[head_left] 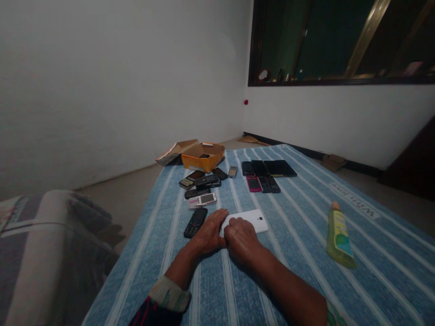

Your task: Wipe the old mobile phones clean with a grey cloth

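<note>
A white smartphone (249, 219) lies back up on the striped cloth, its camera at the right end. My left hand (211, 231) grips the left end of it, fingers along the far edge and thumb towards me. Curled on the phone's left half, my right hand (242, 237) has its fingers bunched together; whatever they pinch is hidden beneath them. Just left of my left hand sits a black keypad phone (196, 222). Beyond it lies a white and pink phone (202, 199).
An orange box (200, 162) with its lid open stands at the far left, several old phones in front. Dark phones and a red phone (253, 183) form rows at the far middle. A bottle of yellow-green liquid (340, 237) lies to the right on the striped cloth (299, 271).
</note>
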Demonstrator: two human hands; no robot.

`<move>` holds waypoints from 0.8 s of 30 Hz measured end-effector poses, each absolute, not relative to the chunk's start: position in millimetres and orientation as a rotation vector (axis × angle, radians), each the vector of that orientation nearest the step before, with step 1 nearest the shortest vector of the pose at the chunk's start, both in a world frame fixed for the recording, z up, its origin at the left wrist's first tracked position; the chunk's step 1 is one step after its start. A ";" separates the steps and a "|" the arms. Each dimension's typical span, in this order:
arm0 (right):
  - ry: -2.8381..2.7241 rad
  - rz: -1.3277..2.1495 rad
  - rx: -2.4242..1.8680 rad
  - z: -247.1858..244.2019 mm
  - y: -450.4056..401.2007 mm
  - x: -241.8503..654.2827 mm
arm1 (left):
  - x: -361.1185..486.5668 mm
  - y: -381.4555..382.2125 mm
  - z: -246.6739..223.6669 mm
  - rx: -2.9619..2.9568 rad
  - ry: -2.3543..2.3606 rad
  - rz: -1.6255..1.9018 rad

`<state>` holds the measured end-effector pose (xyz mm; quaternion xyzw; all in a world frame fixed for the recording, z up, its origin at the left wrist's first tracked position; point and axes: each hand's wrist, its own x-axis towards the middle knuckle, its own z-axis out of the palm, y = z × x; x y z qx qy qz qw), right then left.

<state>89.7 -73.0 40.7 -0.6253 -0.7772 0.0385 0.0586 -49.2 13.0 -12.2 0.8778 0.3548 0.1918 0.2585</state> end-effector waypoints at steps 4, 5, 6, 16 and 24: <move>-2.366 0.118 -1.873 38.8 -73.7 88.7 | -50.4 12.9 -11.0 2.386 0.959 0.531; -2.370 0.119 -1.867 38.1 -75.3 89.7 | -49.9 12.3 -10.4 2.389 0.962 0.526; -2.372 0.121 -1.869 37.7 -77.0 90.8 | -49.2 11.7 -9.7 2.391 0.963 0.517; -2.371 0.136 -1.920 50.7 -60.4 74.5 | -47.7 8.6 -7.3 2.324 0.907 0.616; -2.404 0.158 -1.895 47.4 -67.4 85.0 | -48.0 9.2 -9.3 2.354 0.928 0.600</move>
